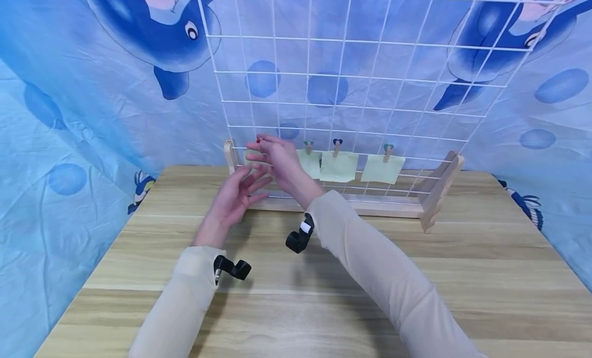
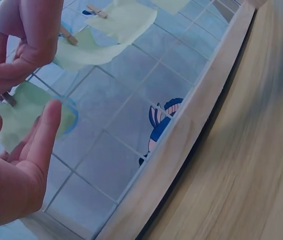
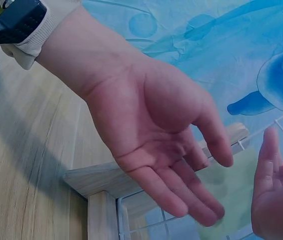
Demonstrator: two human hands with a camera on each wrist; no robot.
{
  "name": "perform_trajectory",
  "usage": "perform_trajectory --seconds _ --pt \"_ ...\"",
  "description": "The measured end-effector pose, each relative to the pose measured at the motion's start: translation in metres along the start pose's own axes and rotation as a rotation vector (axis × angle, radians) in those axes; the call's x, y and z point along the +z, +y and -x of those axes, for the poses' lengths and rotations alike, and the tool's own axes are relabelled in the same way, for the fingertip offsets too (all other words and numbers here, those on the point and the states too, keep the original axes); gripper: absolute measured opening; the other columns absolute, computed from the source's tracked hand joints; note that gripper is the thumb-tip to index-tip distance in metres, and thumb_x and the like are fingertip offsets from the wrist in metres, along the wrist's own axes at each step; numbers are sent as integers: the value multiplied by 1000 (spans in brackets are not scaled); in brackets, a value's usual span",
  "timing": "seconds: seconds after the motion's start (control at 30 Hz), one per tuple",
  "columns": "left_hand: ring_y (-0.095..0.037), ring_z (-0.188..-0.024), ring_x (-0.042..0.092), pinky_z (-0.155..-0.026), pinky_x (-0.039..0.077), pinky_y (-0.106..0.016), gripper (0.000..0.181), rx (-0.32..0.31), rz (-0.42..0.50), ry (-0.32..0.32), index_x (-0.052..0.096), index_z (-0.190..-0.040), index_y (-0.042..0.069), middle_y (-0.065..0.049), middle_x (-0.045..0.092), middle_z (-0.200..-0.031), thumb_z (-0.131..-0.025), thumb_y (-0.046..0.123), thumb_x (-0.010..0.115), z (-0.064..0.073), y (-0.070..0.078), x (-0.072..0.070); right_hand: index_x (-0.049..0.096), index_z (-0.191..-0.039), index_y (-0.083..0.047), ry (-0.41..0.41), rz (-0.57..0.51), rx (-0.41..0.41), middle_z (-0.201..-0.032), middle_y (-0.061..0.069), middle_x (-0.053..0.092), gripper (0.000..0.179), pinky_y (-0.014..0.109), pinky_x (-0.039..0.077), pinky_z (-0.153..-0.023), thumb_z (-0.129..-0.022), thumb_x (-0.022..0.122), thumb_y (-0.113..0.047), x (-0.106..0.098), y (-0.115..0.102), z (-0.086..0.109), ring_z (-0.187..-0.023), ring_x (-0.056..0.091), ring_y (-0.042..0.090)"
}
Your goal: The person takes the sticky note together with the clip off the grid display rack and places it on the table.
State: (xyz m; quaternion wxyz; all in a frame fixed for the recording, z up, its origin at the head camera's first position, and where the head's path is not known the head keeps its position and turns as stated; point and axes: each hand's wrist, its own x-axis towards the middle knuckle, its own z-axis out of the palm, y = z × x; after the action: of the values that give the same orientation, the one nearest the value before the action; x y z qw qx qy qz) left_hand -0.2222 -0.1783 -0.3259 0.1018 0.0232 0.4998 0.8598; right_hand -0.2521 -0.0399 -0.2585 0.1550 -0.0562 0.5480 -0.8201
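Observation:
In the head view my right hand [image 1: 279, 160] is at the left end of a white wire grid, its fingers loosely bent in front of the leftmost pale green paper [image 2: 26, 115]. A clothespin [image 2: 7, 99] clips that paper near the right fingertips; a bit of red [image 1: 258, 140] shows there. Just below and left, my left hand [image 1: 233, 196] has its palm turned to the right and its fingers spread, holding nothing. The right wrist view shows this left palm [image 3: 151, 110] large, with the right hand [image 3: 276, 200] at the lower right edge.
More green papers [image 1: 339, 167] hang to the right on wooden clothespins [image 1: 387, 153] with heart tops. The grid [image 1: 358, 42] stands in a wooden base [image 1: 379, 208] with side supports [image 1: 444, 188] on the wood-grain table [image 1: 296, 306]. Behind it hangs a blue dolphin-print cloth [image 1: 115, 116].

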Motion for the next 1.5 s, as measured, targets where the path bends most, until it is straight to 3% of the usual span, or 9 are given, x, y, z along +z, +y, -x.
perform_trajectory --seconds 0.17,0.37,0.8,1.1,1.2,1.3,1.4,1.5 --pt "-16 -104 67 -83 58 -31 20 16 7 49 51 -119 13 1 71 -110 -104 23 44 -3 0 5 49 -137 -3 65 8 -23 -119 15 66 37 20 56 -73 -101 46 -8 2 0 -2 -84 69 16" --pt "-15 -100 68 -81 58 -28 21 22 41 86 49 -121 10 1 72 -106 -104 20 43 -4 2 6 53 -133 -3 109 44 -44 -110 13 70 33 25 57 -82 -101 47 -9 5 2 -3 -89 70 20" --pt "-17 -98 69 -81 58 -29 23 0 108 84 48 -123 9 -2 73 -103 -104 20 42 -1 6 4 55 -130 1 148 -22 -68 -105 15 71 31 24 57 -80 -100 48 -7 10 5 -6 -93 71 20" --pt "-18 -100 69 -84 57 -30 36 -27 154 82 39 -136 7 -6 70 -111 -104 21 44 4 9 2 60 -125 1 171 -60 -89 -102 14 72 28 23 57 -80 -100 49 -5 14 8 -4 -91 71 20" --pt "-18 -99 69 -83 57 -30 29 -35 167 64 43 -129 9 -7 71 -111 -104 23 44 6 9 2 60 -124 1 186 -68 -100 -101 15 72 27 23 57 -80 -99 49 -4 15 9 -4 -90 71 20" --pt "-18 -99 69 -84 57 -30 18 -43 185 43 49 -112 10 -7 71 -109 -103 25 46 7 9 1 60 -123 2 203 -81 -111 -101 16 72 27 23 57 -80 -99 49 -3 15 9 -4 -90 71 20" --pt "-19 -100 69 -83 57 -31 22 -50 199 37 50 -92 10 -9 71 -110 -102 30 48 8 8 1 61 -121 3 215 -93 -121 -100 17 71 25 24 58 -79 -98 50 -2 16 11 -3 -89 72 21" --pt "-20 -100 69 -82 58 -31 29 -59 223 33 49 -82 11 -10 71 -111 -101 32 50 9 8 0 63 -117 2 226 -92 -135 -99 18 71 23 24 58 -78 -98 50 -2 17 11 -3 -87 72 21"
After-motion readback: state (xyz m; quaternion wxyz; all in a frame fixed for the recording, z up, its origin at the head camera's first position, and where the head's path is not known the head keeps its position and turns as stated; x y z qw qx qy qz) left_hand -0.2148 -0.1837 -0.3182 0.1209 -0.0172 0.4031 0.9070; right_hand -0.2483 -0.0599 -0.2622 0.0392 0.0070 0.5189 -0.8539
